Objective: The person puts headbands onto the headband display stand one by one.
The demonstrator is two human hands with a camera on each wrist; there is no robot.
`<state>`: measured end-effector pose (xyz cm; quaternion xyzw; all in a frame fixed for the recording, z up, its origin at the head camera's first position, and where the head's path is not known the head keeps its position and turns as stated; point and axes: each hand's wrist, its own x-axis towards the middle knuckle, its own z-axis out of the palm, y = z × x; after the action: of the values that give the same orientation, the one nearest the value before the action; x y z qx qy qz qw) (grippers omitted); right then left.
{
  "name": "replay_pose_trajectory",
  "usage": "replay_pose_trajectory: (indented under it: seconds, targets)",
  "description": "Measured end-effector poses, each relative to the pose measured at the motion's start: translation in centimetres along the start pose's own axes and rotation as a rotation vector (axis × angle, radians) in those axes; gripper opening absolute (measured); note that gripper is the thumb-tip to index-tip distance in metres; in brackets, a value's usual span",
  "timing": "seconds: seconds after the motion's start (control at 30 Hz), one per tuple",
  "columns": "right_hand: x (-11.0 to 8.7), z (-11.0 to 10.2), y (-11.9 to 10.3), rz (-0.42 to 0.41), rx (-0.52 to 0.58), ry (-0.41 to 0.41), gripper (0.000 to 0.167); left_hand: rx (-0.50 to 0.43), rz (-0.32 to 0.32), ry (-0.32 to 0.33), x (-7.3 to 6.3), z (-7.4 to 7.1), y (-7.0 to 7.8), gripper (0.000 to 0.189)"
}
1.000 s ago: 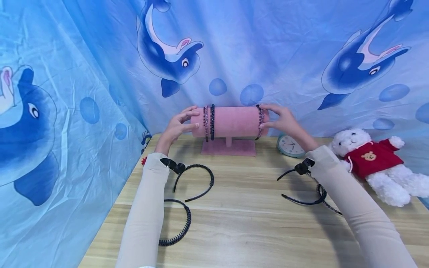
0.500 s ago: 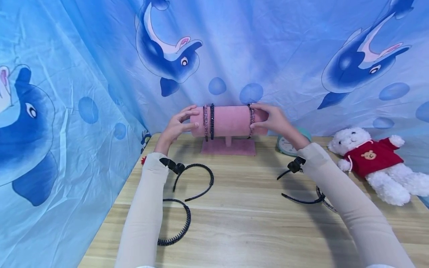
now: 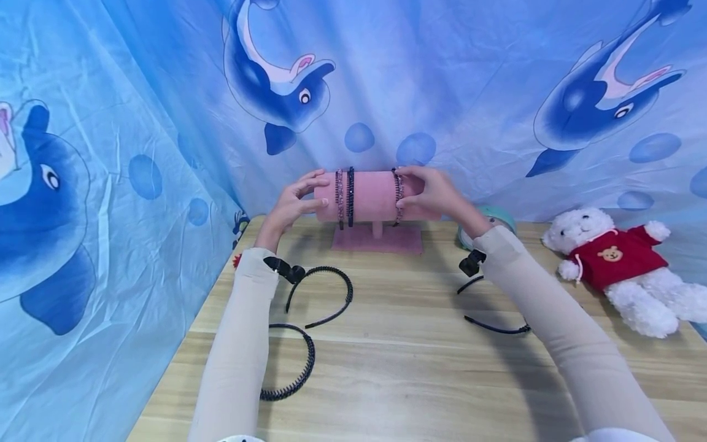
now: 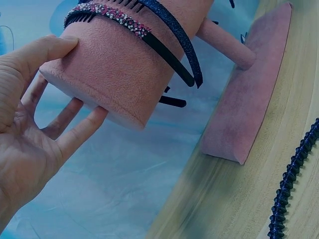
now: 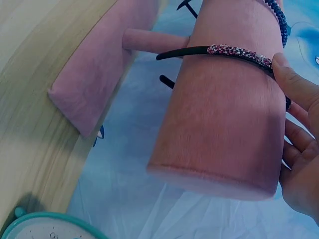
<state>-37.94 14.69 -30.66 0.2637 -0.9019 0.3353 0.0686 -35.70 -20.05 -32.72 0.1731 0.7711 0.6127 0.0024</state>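
A pink velvety headband stand (image 3: 371, 196) with a horizontal roll stands at the back of the table. My left hand (image 3: 289, 205) holds the roll's left end, thumb in front and fingers spread behind. Close to that hand, a pink-jewelled headband (image 4: 119, 17) and a dark blue headband (image 4: 174, 32) sit side by side over the roll. My right hand (image 3: 436, 191) pinches another jewelled black headband (image 5: 232, 51) that arches over the roll, right of its middle. In the right wrist view the thumb presses its beaded part; the other fingers are partly hidden behind the roll.
Two dark headbands lie on the table at left, a toothed one (image 3: 348, 291) and a nearer one (image 3: 309, 362). Another headband (image 3: 497, 329) is partly under my right sleeve. A teal clock (image 3: 499, 216) and a white teddy bear (image 3: 613, 264) are at right.
My right hand has slid the jewelled headband leftward along the roll, from near its right end toward the middle. The left hand has stayed at the roll's left end.
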Motion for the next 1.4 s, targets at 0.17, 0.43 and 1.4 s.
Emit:
replay_pose_trajectory:
  seconds: [0.17, 0.43, 1.4]
  targets:
    - [0.4, 0.6, -0.6, -0.011, 0.021, 0.01, 0.074, 0.002, 0.001, -0.006, 0.1, -0.1, -0.1, 0.051]
    - [0.9, 1.4, -1.6, -0.003, 0.07, 0.0, 0.073, -0.008, -0.007, -0.007, 0.1, -0.2, -0.1, 0.051]
    - [3.2, 4.8, -4.6, -0.013, 0.054, -0.026, 0.078, 0.028, -0.023, -0.024, 0.0, -0.4, 0.2, 0.053]
